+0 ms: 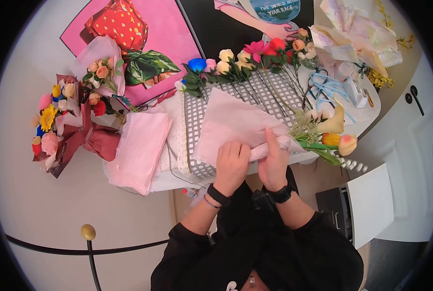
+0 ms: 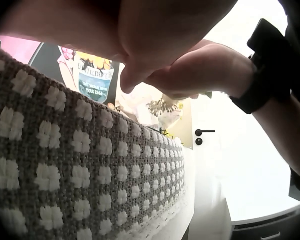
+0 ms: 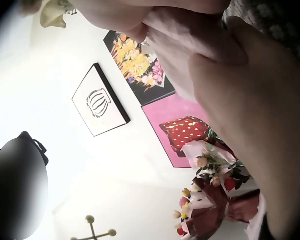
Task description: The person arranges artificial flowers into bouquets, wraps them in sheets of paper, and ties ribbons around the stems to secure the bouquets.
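A sheet of pale pink wrapping paper (image 1: 236, 121) lies over the table's near edge, its near side rolled into a fold. My left hand (image 1: 232, 164) grips that folded edge with curled fingers. Close on its right, my right hand (image 1: 273, 162) holds the roll, thumb laid along the top. From the paper's right end stick out a cream calla lily (image 1: 333, 120), orange-yellow tulips (image 1: 330, 139) and green filler sprigs (image 1: 301, 127); their stems are hidden in the wrap. The right wrist view shows the pink paper (image 3: 177, 55) between both hands.
Single-stem roses (image 1: 226, 60) lie in a row at the back of the checked cloth (image 1: 193, 109). Stacked pink sheets (image 1: 141, 145) are at left, beside wrapped bouquets (image 1: 56, 119). Blue ribbon (image 1: 329, 86) lies at right. A white-topped cabinet (image 1: 370, 203) stands below.
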The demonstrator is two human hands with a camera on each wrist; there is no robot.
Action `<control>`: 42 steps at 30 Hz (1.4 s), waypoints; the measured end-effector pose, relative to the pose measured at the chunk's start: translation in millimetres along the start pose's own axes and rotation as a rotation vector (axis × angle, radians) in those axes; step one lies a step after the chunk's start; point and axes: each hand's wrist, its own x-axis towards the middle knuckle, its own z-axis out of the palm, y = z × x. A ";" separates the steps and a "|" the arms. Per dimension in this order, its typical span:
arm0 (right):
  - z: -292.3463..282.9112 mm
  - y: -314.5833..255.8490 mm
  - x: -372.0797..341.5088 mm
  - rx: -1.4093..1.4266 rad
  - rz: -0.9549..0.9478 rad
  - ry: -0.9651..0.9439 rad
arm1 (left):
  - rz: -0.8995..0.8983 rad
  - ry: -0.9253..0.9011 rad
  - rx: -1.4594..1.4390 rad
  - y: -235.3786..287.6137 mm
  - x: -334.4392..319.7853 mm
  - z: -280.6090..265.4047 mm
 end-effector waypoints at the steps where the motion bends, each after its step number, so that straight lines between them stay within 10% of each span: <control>1: 1.2 -0.4 -0.6 0.001 0.003 -0.003 | 0.011 -0.040 0.012 -0.8 0.7 0.1; 13: -38.7 0.4 15.1 -0.259 0.186 -0.514 | -0.138 -0.124 -0.284 5.7 11.2 -9.1; 21: -6.1 7.4 -2.7 -0.121 -0.155 0.019 | -0.093 -0.051 -0.097 6.6 8.8 4.9; 28: -52.3 15.1 9.8 -0.345 0.158 -0.484 | -0.161 -0.425 -0.405 -5.0 16.3 -11.6; 37: -6.3 9.5 -7.8 -0.191 -0.039 -0.004 | -0.047 0.020 -0.124 12.6 12.2 5.7; 40: -20.5 12.4 -6.5 -0.257 -0.010 0.050 | -0.168 -0.182 -0.196 12.1 9.3 3.7; 42: -51.9 10.7 7.4 -0.301 0.012 -0.466 | -0.202 -0.325 -0.265 9.2 14.5 -5.8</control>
